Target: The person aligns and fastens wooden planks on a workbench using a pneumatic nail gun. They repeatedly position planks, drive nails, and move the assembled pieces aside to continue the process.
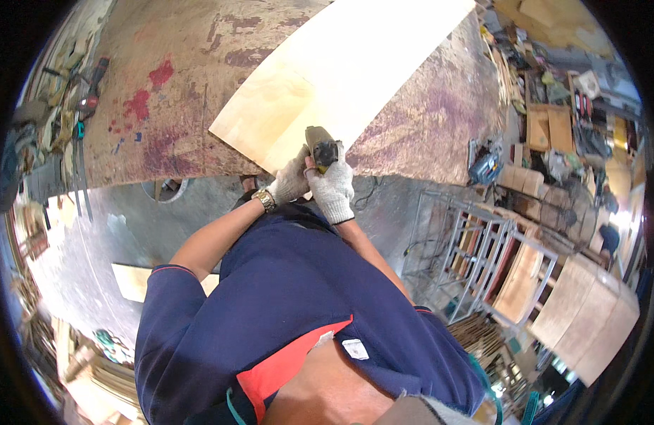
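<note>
A dark grey-green handheld tool [320, 142] with a black end and a touch of yellow sits over the near end of a pale plywood sheet [270, 117]; its exact kind is not clear. My right hand [333, 190], in a white knit glove, is closed around it. Against its left side, my left hand [291, 180] is closed too, also gloved, with a metal watch [265, 200] at the wrist. What the left fingers grip is hidden. The sheet lies at a slant on a worn, stained workbench [164, 134], its near corner close to the front edge.
Clamps and tools, among them a red-and-black tool [88, 105], line the bench's left side. A blue power tool [486, 168] rests at its right corner. Metal frames [476, 262] and a wooden box [585, 315] stand to the right. Another pale board [132, 282] lies behind me at left.
</note>
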Demonstrator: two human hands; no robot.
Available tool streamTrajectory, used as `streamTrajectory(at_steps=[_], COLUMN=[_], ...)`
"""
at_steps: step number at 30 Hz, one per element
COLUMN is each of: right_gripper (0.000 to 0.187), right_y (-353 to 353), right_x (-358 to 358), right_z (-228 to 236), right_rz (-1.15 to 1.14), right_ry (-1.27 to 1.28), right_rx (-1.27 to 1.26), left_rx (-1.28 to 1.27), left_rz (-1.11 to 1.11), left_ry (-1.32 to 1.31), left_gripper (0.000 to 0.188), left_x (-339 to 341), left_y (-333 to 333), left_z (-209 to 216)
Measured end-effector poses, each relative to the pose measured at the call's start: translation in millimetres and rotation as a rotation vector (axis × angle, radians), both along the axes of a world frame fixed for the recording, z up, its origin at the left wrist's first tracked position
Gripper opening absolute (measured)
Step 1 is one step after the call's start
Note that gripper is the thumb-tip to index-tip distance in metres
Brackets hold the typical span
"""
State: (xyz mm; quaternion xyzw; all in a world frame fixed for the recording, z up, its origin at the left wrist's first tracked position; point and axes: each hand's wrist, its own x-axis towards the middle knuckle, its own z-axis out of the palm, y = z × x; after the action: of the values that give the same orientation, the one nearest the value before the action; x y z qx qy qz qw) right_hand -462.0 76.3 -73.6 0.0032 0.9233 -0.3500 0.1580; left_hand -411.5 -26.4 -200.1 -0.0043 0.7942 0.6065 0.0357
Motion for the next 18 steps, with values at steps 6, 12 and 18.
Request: streamTrajectory(at_steps=[6,12,18], right_gripper=[0.055,0.023,0.021], right_y=[-37.0,-50.7,-70.0], right_x=[52.7,62.5,17.4], right_z=[18.1,43.3,67.9], right_rz=[-0.049,-0.124,-0.040], right_ry=[0.203,0.094,0.076], right_rx=[-0.238,-0.364,-0.952], left_rx=[0.132,0.114,-0.307], left_rz=[-0.016,-0.247,-0.299], left_ry=[-0.127,-0.368,-0.579], left_gripper=[0.068,0.060,0.036], left_x=[34.7,79.1,89.6], left_y=[-42.0,-90.4,-115.4], left_z=[33.1,65.3,73.3])
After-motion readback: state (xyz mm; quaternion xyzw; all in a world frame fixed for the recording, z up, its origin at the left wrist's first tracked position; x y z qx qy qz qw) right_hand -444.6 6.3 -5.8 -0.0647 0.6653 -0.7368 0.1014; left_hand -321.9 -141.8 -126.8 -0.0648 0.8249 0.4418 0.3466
